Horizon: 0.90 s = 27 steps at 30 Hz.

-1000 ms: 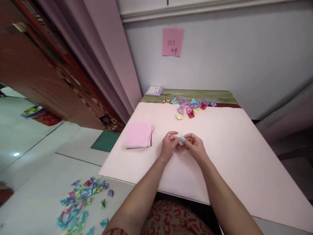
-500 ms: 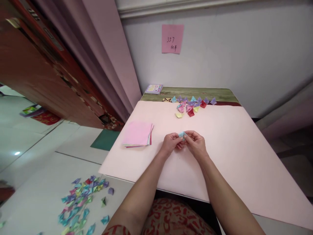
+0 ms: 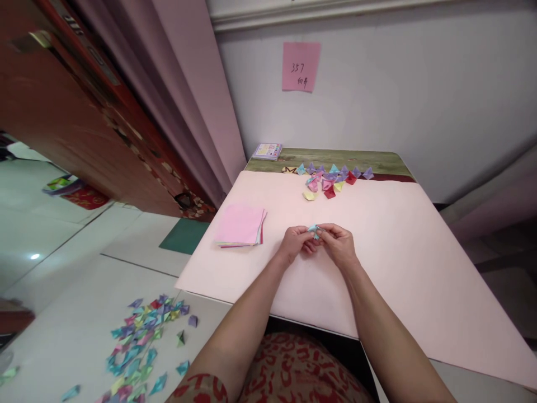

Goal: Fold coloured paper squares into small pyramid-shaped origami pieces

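Observation:
Between my two hands is a small light-blue folded paper piece [image 3: 314, 229], held above the middle of the table. My left hand [image 3: 295, 242] pinches its left side with the thumb on top. On the right side, the thumb and forefinger of my right hand [image 3: 339, 242] grip the same piece. Fingers cover most of its lower part. A stack of square paper sheets [image 3: 240, 225], pink on top, lies to the left of my hands. Beyond them sits a cluster of small folded paper pieces [image 3: 329, 192] in purple, blue, pink, red and yellow.
A pale pink sheet covers most of the table [image 3: 398, 268]. At its far left corner lies a pack of printed cards or paper [image 3: 267, 151]. Many folded paper pieces [image 3: 142, 336] are scattered on the floor at left. A pink note [image 3: 300, 67] hangs on the wall.
The light-blue paper has been turned slightly between my fingers, and its shape looks narrower at the top. Both hands stay on it. The whole view has shifted a little.

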Motion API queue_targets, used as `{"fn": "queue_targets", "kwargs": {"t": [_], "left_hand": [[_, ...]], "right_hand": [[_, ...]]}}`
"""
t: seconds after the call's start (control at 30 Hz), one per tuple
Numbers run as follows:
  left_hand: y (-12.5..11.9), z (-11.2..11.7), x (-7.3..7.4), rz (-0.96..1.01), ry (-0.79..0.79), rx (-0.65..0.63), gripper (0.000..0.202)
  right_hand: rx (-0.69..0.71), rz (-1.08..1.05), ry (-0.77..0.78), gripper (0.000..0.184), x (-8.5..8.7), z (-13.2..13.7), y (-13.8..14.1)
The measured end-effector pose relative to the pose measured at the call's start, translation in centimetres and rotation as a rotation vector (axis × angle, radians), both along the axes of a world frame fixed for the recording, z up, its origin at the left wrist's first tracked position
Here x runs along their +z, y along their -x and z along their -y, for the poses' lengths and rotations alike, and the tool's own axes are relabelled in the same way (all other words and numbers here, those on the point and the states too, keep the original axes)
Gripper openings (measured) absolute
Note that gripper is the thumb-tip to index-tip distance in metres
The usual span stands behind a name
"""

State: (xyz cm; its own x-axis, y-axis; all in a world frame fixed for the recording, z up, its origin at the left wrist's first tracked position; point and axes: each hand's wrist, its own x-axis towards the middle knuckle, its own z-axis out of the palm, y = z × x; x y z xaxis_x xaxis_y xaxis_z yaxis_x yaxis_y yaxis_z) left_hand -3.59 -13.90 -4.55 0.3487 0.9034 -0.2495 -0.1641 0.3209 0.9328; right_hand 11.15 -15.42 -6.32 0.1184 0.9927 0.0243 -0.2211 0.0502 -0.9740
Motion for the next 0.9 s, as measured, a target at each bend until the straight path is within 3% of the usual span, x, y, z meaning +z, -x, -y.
{"fn": "queue_targets", "kwargs": {"t": [0.2, 0.37, 0.6, 0.9], "left_hand": [[-0.2, -0.1, -0.1, -0.016, 0.008, 0.056, 0.021], [-0.1, -0.1, 0.0, -0.021, -0.021, 0.041, 0.017], [0.7, 0.5, 0.2, 0.036, -0.103, -0.017, 0.028], [0.3, 0.9, -0.7, 0.009, -0.187, 0.083, 0.034]], "right_hand": [[0.066, 0.069, -0.075, 0.013, 0.7, 0.2, -0.5], [0.063, 0.165, -0.123, 0.02, 0.8, 0.4, -0.7], [0.064, 0.089, -0.07, 0.026, -0.1, 0.4, -0.1], [0.036, 0.208, -0.103, 0.044, -0.3, 0.3, -0.2]]}}
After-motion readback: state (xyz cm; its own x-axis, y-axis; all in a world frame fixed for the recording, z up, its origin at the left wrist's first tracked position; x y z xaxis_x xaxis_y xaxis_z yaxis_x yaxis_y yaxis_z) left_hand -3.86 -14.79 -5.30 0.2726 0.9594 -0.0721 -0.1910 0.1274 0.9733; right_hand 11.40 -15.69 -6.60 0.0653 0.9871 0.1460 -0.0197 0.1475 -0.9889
